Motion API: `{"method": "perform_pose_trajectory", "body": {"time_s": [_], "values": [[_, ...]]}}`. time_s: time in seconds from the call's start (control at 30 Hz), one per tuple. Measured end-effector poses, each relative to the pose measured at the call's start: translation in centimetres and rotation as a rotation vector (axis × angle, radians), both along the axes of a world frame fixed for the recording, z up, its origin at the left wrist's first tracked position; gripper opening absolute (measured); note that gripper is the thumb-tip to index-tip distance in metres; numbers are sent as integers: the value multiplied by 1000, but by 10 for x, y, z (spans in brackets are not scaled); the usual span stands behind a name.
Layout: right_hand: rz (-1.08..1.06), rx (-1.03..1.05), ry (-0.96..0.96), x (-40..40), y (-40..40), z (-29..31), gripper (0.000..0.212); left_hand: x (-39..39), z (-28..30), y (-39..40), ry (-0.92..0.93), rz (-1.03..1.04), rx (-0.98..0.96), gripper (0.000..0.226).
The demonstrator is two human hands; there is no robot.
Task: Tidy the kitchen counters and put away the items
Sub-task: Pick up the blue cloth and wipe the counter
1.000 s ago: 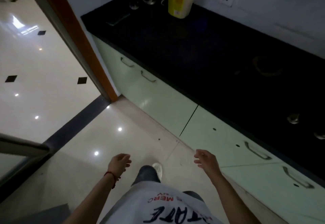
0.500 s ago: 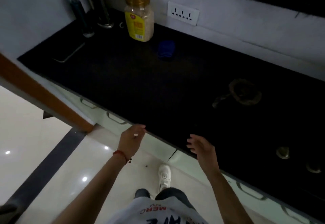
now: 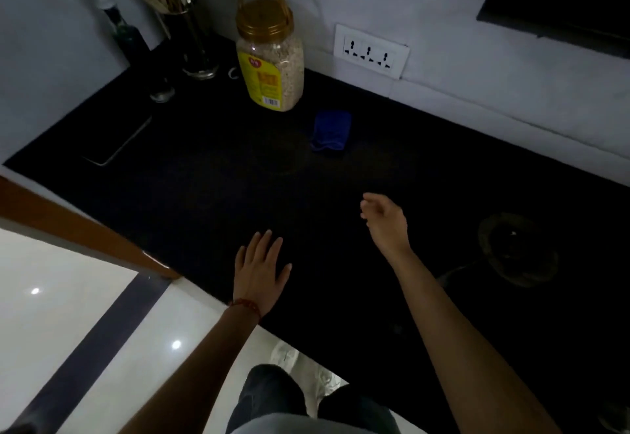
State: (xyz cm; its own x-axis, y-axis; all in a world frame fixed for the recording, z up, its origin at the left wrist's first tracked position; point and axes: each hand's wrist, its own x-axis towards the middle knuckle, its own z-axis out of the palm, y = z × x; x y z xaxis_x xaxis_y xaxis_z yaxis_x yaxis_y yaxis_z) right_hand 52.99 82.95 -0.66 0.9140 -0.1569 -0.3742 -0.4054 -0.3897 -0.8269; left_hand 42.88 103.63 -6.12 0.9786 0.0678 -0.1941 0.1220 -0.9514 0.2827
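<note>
A clear jar of oats (image 3: 272, 58) with a gold lid and yellow label stands upright on the black counter (image 3: 204, 201) near the back wall. A folded blue cloth (image 3: 331, 130) lies just right of it. My left hand (image 3: 262, 266) is flat over the counter's front part, fingers straight, holding nothing. My right hand (image 3: 387, 222) hovers above the counter further right, fingers loosely bent and empty, well short of the cloth.
In the back left corner stand a dark bottle (image 3: 131, 41) and a metal holder of wooden sticks (image 3: 191, 34). A phone (image 3: 119, 142) lies near the left edge. A dark ring-shaped object (image 3: 518, 249) sits at right. A socket plate (image 3: 371, 51) is on the wall.
I have stepped up to the counter. Both hands rose from over the floor to above the counter, the left now spread flat, the right reaching further in.
</note>
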Motion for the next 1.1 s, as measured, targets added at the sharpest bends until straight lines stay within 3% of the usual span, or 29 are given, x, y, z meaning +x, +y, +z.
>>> {"method": "perform_pose_trajectory", "body": {"time_s": [0.4, 0.57, 0.7, 0.87, 1.0, 1.1], "values": [[-43, -84, -65, 159, 64, -28, 54, 2, -21, 11, -14, -19, 37, 55], [-79, -238, -53, 190, 81, -36, 66, 2, -24, 11, -16, -24, 38, 53], [-92, -225, -61, 190, 80, -38, 57, 3, -23, 11, 12, -23, 52, 51], [-185, -76, 0, 157, 79, -22, 62, 4, -19, 11, 35, -29, 58, 57], [-264, 1, 39, 107, 78, -23, 26, 4, -17, 11, 31, -48, 83, 52], [-301, -36, 73, 64, 76, -24, 24, 4, -15, 11, 20, -74, 68, 51]]}}
